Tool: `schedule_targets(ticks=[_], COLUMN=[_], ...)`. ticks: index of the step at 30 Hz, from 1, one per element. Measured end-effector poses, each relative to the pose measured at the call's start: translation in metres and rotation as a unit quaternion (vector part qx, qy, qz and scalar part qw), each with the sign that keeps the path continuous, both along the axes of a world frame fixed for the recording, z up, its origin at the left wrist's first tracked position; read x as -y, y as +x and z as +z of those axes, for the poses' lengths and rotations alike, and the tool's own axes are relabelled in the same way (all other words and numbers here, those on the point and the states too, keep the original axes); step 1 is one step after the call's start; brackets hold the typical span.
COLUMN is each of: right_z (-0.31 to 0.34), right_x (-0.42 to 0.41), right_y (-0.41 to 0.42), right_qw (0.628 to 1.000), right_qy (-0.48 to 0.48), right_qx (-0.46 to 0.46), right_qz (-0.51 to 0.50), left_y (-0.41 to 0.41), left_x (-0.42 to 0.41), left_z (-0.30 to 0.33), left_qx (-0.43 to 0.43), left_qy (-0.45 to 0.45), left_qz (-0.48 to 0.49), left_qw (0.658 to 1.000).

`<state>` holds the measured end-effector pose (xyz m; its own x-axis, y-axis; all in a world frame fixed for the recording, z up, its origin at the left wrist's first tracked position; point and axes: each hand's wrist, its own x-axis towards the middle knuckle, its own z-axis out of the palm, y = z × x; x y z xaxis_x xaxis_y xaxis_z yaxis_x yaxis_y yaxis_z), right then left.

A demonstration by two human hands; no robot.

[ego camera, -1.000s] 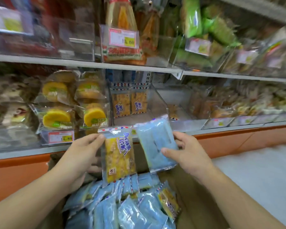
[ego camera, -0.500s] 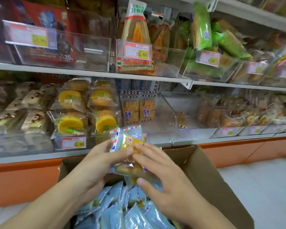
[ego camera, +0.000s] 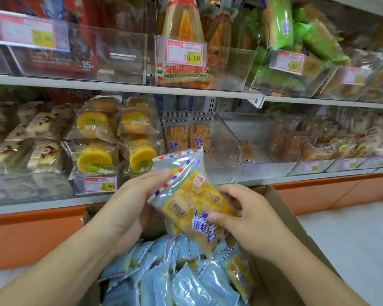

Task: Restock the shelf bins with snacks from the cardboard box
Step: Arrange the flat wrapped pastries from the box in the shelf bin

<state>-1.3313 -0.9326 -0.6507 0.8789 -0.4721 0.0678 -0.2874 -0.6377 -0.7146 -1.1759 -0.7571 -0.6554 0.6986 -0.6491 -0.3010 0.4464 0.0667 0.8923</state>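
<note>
1. Both hands hold a small stack of snack packets (ego camera: pixel 192 208) over the open cardboard box (ego camera: pixel 296 244), in front of the lower shelf.
2. Left hand (ego camera: pixel 131 208) grips the stack's left edge, thumb on top near the upper corner, fingers curled behind.
3. Right hand (ego camera: pixel 250 219) pinches the right side, thumb pressed on the printed front, fingers wrapped over the far edge.
4. Top packet faces the camera: clear film window, yellow cake slices inside, blue lettering, red-and-blue striped border. At least one more packet sits behind it, pale blue back showing.
5. Handling judgement: light, thin plastic film, glossy so likely slippery; packets probably slide against each other when stacked.
6. Contents look like soft sponge cake, so squeezing hard probably crushes them. Flat pressure across the faces seems better than a fingertip pinch on the middle.
7. Best hold, as I judge it: the sealed side edges or a flat clamp front-to-back, stack squared up.
8. Target looks like the clear shelf bin (ego camera: pixel 217 138) straight ahead, where two matching packets (ego camera: pixel 187 134) stand upright at the back; the front is bare.
9. Box below is packed with many loose packets (ego camera: pixel 175 279), mostly blue backs up, so plenty left to move.
10. Risk: rear packet slipping out on the reach over the bin's front lip.
</note>
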Motion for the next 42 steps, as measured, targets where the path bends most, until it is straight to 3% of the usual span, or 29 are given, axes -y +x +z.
schedule_targets(ticks=[5, 9, 12, 16, 18, 27, 32, 39, 42], right_z=[0.004, 0.009, 0.013, 0.01, 0.009, 0.018, 0.018, 0.023, 0.025], right_x=[0.018, 0.024, 0.02, 0.014, 0.014, 0.028, 0.036, 0.044, 0.045], right_y=[-0.007, -0.011, -0.012, -0.01, -0.01, -0.017, -0.022, -0.027, -0.028], right_qw=[0.981, 0.965, 0.958, 0.968, 0.971, 0.96, 0.963, 0.984, 0.991], right_qy=[0.159, 0.208, 0.24, 0.218, 0.205, 0.236, 0.24, 0.166, 0.128], right_qx=[0.064, 0.105, 0.123, 0.096, 0.087, 0.119, 0.106, 0.061, 0.041], right_qz=[-0.09, -0.122, -0.103, -0.084, -0.089, -0.091, -0.057, -0.03, 0.002], left_y=[0.003, -0.001, -0.009, -0.01, -0.012, -0.003, 0.012, 0.03, 0.03], left_x=[-0.002, -0.001, -0.002, -0.009, -0.01, -0.012, -0.019, -0.03, -0.024], left_z=[-0.001, 0.002, 0.007, -0.004, -0.005, 0.005, 0.01, 0.011, 0.012], left_qx=[0.012, 0.004, 0.002, 0.017, 0.029, 0.119, 0.118, 0.082, 0.081], left_qy=[0.009, 0.02, 0.006, 0.002, 0.004, 0.065, 0.102, 0.035, 0.032], left_qz=[0.027, 0.024, -0.037, -0.182, -0.2, -0.158, -0.168, -0.202, -0.164], left_qw=[1.0, 1.0, 0.999, 0.983, 0.979, 0.978, 0.973, 0.975, 0.983])
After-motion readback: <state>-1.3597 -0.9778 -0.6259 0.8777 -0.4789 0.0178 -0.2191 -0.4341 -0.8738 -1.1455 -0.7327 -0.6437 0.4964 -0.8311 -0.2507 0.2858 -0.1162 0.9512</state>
